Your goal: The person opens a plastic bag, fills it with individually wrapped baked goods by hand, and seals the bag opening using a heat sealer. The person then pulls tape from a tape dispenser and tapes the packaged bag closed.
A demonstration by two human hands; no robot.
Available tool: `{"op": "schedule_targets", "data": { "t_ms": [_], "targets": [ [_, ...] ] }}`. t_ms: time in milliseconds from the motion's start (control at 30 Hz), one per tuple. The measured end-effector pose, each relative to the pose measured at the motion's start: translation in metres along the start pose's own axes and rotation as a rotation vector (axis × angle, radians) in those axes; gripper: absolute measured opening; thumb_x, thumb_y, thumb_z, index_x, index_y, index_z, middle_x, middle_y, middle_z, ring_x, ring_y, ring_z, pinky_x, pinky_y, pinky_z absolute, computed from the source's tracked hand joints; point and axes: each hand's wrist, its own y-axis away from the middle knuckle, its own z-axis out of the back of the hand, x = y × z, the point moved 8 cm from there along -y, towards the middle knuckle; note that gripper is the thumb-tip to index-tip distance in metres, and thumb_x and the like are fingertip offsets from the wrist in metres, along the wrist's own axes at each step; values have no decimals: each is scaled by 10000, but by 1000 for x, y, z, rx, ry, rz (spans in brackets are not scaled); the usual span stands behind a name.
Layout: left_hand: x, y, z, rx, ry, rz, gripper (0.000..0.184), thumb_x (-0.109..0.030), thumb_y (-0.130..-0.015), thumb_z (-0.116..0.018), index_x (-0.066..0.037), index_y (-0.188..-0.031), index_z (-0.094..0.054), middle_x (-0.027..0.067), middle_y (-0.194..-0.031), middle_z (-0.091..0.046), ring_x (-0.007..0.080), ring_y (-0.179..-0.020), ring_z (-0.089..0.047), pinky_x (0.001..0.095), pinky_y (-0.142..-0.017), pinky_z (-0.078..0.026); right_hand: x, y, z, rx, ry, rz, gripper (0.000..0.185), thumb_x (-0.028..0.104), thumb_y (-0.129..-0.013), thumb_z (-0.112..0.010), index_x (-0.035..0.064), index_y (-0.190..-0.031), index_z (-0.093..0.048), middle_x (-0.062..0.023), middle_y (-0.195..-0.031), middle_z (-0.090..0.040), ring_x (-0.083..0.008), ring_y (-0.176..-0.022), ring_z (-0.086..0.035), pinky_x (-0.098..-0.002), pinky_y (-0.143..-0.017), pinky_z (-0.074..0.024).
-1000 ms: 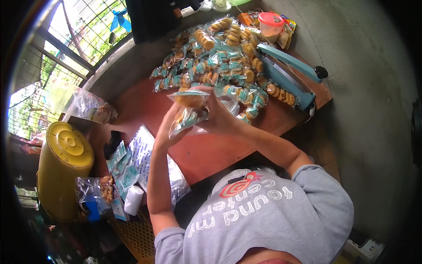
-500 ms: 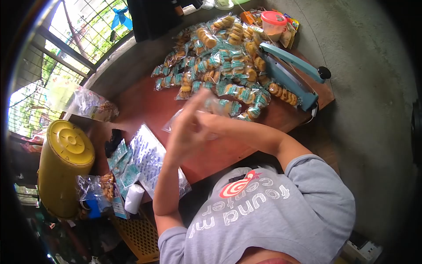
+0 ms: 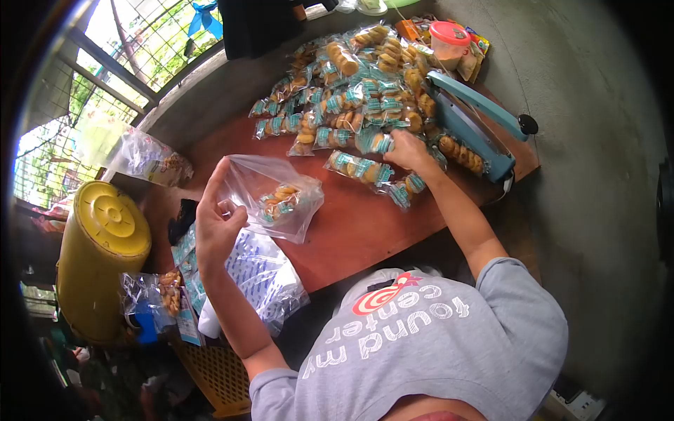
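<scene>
My left hand (image 3: 219, 228) grips the edge of a clear plastic bag (image 3: 298, 223) and holds it up with its mouth apart. Inside the bag lies a small pack of cookies (image 3: 279, 203) with a teal label. My right hand (image 3: 411, 151) is closed on a wrapped cookie pack (image 3: 375, 142) at the near side of a heap of such packs (image 3: 351, 91). Its fingertips are partly hidden. Just below that hand, another cookie pack (image 3: 358, 168) lies on the reddish table (image 3: 351, 242).
A light-blue sealer (image 3: 470, 133) with a raised arm stands right of the heap. Behind it is a tub with a pink lid (image 3: 449, 35). At left are a yellow container (image 3: 102, 259), printed plastic sheets (image 3: 260, 277) and a white roll (image 3: 208, 319).
My hands, together before, have parted. The left moved left with the bag, which now hangs wide with a cookie pack in it. The right reached to the heap and took hold of a pack.
</scene>
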Motion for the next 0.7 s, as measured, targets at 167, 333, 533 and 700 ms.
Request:
{"op": "schedule_targets", "data": {
  "t_ms": [167,333,533,700],
  "targets": [
    [10,-4,9,-31,10,12,725,88,-621,-465,-31,-1324,-330,68,-1377,-327,-5,-529,-404,156,-509,-437,80,52,25,-151,-280,336,568,317,-674,-678,5,-1087,-444,-193,-1060,-429,-335,-980,-451,-366,-859,-387],
    [10,-6,7,-27,21,45,723,101,-627,-456,-38,-1325,-331,65,-1374,-330,-2,-528,-406,158,-511,-442,109,44,-47,-333,166,265,633,342,-693,-674,38,-1159,-372,-214,-1238,-336,-361,-1129,-357,-559,-907,-287],
    [1,-4,5,-2,-6,25,728,118,-629,-463,-24,-1328,-317,57,-1207,-490,18,-549,-466,177,-496,-448,82,4,-26,-266,-21,171,714,196,-563,-707,20,-1167,-369,-192,-1105,-477,-338,-992,-515,-440,-793,-453],
    [5,-9,10,-35,8,-22,710,106,-635,-475,-13,-1320,-328,66,-1225,-470,22,-557,-476,178,-510,-446,96,-5,20,-250,-590,447,684,282,-533,-773,-12,-1063,-455,-200,-1050,-534,-318,-971,-543,-398,-822,-442]
  ]
}}
